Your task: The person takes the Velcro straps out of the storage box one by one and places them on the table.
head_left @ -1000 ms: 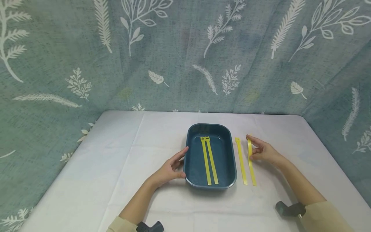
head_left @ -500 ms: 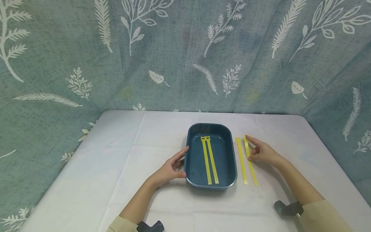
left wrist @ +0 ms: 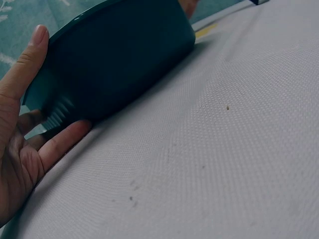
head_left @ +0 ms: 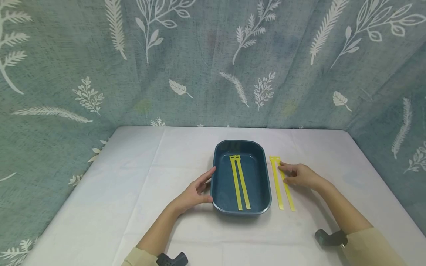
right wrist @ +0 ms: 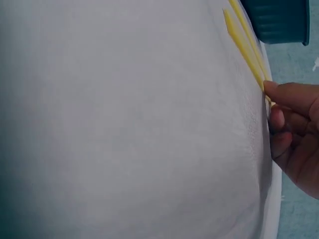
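Observation:
A deep blue tray (head_left: 259,188) with rounded corners stands on the table, and my left hand (head_left: 191,196) rests its thumb and fingers along its left side. In the left wrist view, that hand's fingers (left wrist: 65,142) touch the tray's ribbed outer wall. Inside lie two yellow cable ties (head_left: 236,184) side by side, slotted heads at the far end. Right of the tray, another yellow cable tie (head_left: 277,186) lies on the cloth. My right hand (head_left: 301,176) pinches a matching tie (head_left: 289,197) beside it near its upper part; the two heads meet.
A white cloth (head_left: 159,221) covers the table, with a leaf-patterned curtain (head_left: 199,55) behind and at both sides. Dark wrist camera mounts (head_left: 331,238) sit on both forearms.
My right hand has brought the outer cable tie's head leftward and down against its neighbour, then slid its fingers lower along the strap. The left hand and tray stay put.

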Demonstrator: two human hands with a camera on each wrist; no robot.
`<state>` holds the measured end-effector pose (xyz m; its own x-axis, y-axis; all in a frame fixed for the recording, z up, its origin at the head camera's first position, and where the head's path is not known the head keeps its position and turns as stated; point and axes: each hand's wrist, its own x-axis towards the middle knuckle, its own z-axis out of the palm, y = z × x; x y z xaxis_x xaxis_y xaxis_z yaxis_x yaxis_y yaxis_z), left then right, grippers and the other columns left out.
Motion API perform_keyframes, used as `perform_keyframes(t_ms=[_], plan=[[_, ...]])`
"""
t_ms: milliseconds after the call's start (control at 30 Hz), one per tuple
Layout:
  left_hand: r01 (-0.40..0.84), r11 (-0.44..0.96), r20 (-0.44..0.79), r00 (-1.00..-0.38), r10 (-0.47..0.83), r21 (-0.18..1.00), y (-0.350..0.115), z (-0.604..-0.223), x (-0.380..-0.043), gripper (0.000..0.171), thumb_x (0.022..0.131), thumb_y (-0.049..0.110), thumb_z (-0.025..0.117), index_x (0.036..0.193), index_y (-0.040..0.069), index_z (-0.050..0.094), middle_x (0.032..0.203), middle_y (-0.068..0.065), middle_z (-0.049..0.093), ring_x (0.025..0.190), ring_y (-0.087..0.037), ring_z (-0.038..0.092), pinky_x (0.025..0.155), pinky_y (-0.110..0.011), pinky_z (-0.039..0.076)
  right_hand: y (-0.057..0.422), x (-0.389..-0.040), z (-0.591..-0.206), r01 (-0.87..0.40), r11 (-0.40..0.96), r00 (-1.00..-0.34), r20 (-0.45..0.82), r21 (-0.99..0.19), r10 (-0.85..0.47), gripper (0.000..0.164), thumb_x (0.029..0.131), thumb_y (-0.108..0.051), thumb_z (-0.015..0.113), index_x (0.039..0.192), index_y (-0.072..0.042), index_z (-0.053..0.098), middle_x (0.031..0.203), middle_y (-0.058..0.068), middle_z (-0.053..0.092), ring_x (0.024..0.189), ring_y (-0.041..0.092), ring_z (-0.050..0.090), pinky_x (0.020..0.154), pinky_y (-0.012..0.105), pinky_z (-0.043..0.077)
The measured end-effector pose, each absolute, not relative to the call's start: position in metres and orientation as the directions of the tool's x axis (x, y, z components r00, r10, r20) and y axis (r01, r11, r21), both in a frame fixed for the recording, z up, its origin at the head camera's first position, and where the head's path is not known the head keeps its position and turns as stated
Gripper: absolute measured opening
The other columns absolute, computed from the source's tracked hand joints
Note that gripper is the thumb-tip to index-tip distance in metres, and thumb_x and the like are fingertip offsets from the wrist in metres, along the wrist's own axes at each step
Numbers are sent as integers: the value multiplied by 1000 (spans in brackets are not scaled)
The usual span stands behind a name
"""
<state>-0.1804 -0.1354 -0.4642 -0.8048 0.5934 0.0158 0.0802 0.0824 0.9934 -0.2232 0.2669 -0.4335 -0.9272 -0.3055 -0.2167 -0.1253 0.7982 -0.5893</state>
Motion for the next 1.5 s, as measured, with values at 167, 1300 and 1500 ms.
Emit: perform_keyframes(t_ms=[167, 1300, 1500], plan=[[84, 86, 17, -808, 589, 993, -134, -462, -181, 94, 76, 31, 79, 151, 29, 21, 158, -5, 16, 144, -32, 17, 115, -43, 20, 265, -217, -430, -166, 802, -925, -192, -574, -328, 52, 87, -14, 67, 135, -3, 51, 147, 17, 34, 129, 43, 41, 95, 47, 48], [88, 90, 19, -808, 588, 992, -133, -464, -182, 95, 74, 39, 79, 150, 32, 23, 158, -6, 17, 143, -34, 19, 115, -44, 21, 271, -221, -432, -163, 828, -944, -159, -536, -289, 53, 81, -26, 75, 127, -6, 59, 143, 18, 43, 109, 36, 56, 87, 42, 50], [86, 95, 14, -808, 589, 992, -132, -465, -182, 94, 73, 41, 79, 150, 35, 23, 158, -6, 16, 143, -34, 19, 115, -45, 21, 276, -226, -436, -64, 815, -952, -209, -576, -223, 67, 77, -33, 78, 134, -7, 53, 143, 17, 43, 81, 20, 51, 64, 26, 45]])
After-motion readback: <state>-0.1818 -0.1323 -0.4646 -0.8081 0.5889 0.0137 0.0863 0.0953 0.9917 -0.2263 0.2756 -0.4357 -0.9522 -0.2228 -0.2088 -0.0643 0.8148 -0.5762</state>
